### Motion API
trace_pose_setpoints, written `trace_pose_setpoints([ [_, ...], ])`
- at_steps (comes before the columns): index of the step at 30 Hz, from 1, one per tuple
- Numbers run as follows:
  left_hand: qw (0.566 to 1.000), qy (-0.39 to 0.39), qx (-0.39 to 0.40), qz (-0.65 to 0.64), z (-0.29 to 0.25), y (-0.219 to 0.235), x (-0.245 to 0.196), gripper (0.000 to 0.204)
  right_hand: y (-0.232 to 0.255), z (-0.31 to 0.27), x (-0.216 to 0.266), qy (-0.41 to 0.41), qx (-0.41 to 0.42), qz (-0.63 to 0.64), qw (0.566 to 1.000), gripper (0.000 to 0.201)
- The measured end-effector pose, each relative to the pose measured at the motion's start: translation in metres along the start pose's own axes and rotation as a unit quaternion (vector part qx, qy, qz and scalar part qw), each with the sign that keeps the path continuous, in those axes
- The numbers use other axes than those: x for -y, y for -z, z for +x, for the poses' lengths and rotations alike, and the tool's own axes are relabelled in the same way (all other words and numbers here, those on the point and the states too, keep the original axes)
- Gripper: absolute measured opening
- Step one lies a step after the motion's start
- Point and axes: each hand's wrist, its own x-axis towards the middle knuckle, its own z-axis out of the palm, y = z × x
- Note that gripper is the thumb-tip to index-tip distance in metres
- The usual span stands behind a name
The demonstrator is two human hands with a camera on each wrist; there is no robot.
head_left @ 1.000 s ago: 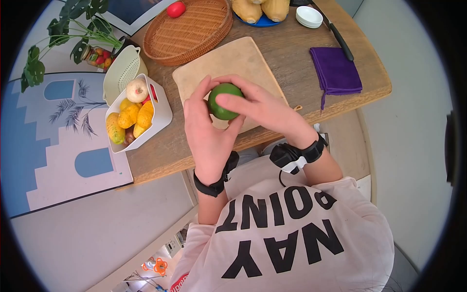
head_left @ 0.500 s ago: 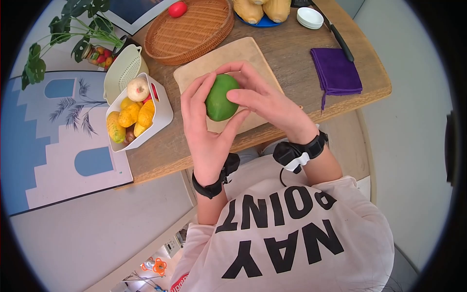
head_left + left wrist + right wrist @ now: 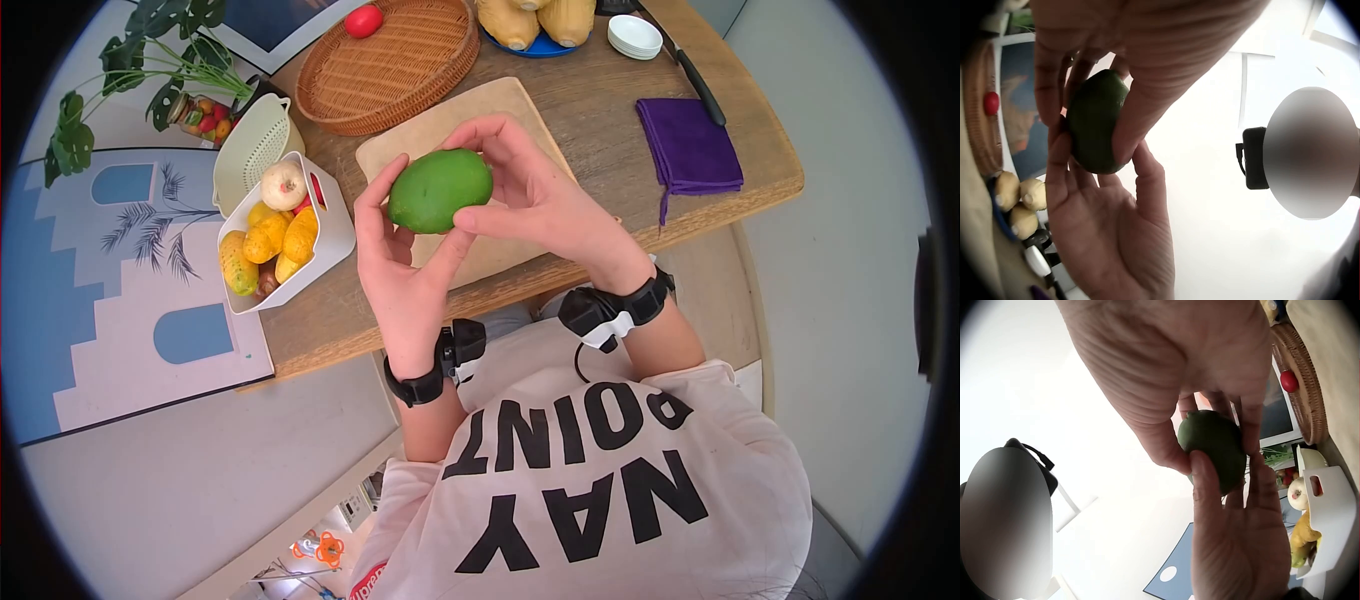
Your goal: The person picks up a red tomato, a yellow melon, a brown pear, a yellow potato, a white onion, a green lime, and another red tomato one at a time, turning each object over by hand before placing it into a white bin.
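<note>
A smooth, oval green mango (image 3: 442, 190) is held up between both hands over the wooden cutting board (image 3: 500, 105). My left hand (image 3: 402, 280) grips its left end, fingers on the far side and thumb on the near underside. At the other end, my right hand (image 3: 545, 210) pinches it, thumb in front and fingers curled behind. The two thumb tips come close together below the mango in the head view. In the left wrist view the mango (image 3: 1094, 122) appears dark, and the fingers of both hands wrap its sides.
A white bin (image 3: 335, 240) of yellow produce and an onion (image 3: 283, 185) stands left, by a pale green colander (image 3: 245, 150). Behind the board lies a wicker tray (image 3: 390, 70) with a red tomato-like item (image 3: 363, 20). A knife (image 3: 700, 85) overlaps a purple cloth (image 3: 690, 150) at right.
The mango has been turned from end-on to lengthwise across the view and lifted slightly. My left hand has shifted left, and the right thumb has moved lower on the mango.
</note>
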Motion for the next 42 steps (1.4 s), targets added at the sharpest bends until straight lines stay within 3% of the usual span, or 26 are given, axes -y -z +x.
trace_pose_setpoints([
  [2, 0.998, 0.028, 0.002, -0.049, 0.000, 0.001, -0.002, 0.068, -0.001, 0.001, 0.002, 0.021, -0.001, -0.028, 0.999, 0.052],
  [5, 0.996, 0.013, -0.011, -0.093, 0.000, 0.001, 0.001, 0.069, -0.005, 0.001, 0.023, 0.094, 0.013, -0.260, 0.961, 0.049],
  [6, 0.995, 0.000, -0.017, -0.103, -0.001, 0.000, 0.002, 0.069, -0.010, 0.002, 0.033, 0.154, -0.019, -0.356, 0.922, 0.045],
  [8, 0.999, -0.012, -0.047, 0.007, 0.000, 0.000, -0.001, 0.070, -0.025, 0.003, 0.061, 0.274, -0.045, -0.508, 0.816, 0.039],
  [11, 0.989, -0.023, -0.100, 0.106, 0.003, -0.005, 0.002, 0.073, -0.054, 0.001, 0.091, 0.349, 0.000, -0.555, 0.755, 0.042],
  [14, 0.997, -0.017, -0.069, -0.019, 0.002, 0.001, 0.009, 0.075, -0.075, -0.003, 0.096, 0.363, 0.039, -0.563, 0.741, 0.045],
  [15, 0.995, -0.011, -0.048, -0.090, 0.000, 0.004, 0.010, 0.075, -0.080, -0.005, 0.097, 0.365, 0.048, -0.560, 0.742, 0.046],
  [20, 0.996, -0.032, -0.071, -0.049, -0.002, 0.000, -0.001, 0.074, -0.082, -0.011, 0.109, 0.347, 0.056, -0.547, 0.760, 0.052],
  [24, 0.992, -0.076, -0.102, 0.023, -0.006, -0.004, -0.003, 0.075, -0.059, -0.007, 0.115, 0.241, -0.037, -0.541, 0.805, 0.057],
  [26, 0.990, -0.096, -0.085, 0.051, -0.009, -0.003, -0.003, 0.072, -0.042, -0.005, 0.088, 0.174, -0.073, -0.539, 0.821, 0.060],
  [28, 0.988, -0.118, -0.063, 0.082, -0.009, 0.000, -0.002, 0.070, -0.027, -0.004, 0.043, 0.158, -0.072, -0.521, 0.836, 0.057],
  [30, 0.976, -0.136, -0.064, 0.156, -0.007, -0.003, -0.006, 0.069, -0.025, -0.003, 0.033, 0.005, -0.021, -0.275, 0.961, 0.059],
  [31, 0.974, -0.123, -0.061, 0.180, -0.008, -0.002, -0.007, 0.070, -0.025, -0.003, 0.029, -0.076, 0.007, -0.139, 0.987, 0.059],
  [34, 0.971, -0.114, -0.044, 0.204, -0.008, -0.001, -0.009, 0.071, -0.022, -0.001, 0.009, -0.081, 0.012, -0.076, 0.994, 0.055],
  [38, 0.971, -0.114, -0.039, 0.206, -0.007, -0.004, -0.008, 0.070, -0.021, 0.002, 0.016, -0.104, 0.002, -0.031, 0.994, 0.052],
  [40, 0.979, -0.078, -0.047, 0.184, -0.007, -0.004, -0.008, 0.069, -0.019, 0.002, 0.007, -0.093, -0.002, -0.021, 0.995, 0.049],
  [42, 0.975, -0.077, -0.041, 0.203, -0.008, -0.002, -0.006, 0.068, -0.017, 0.002, 0.015, -0.148, 0.007, -0.014, 0.989, 0.048],
])
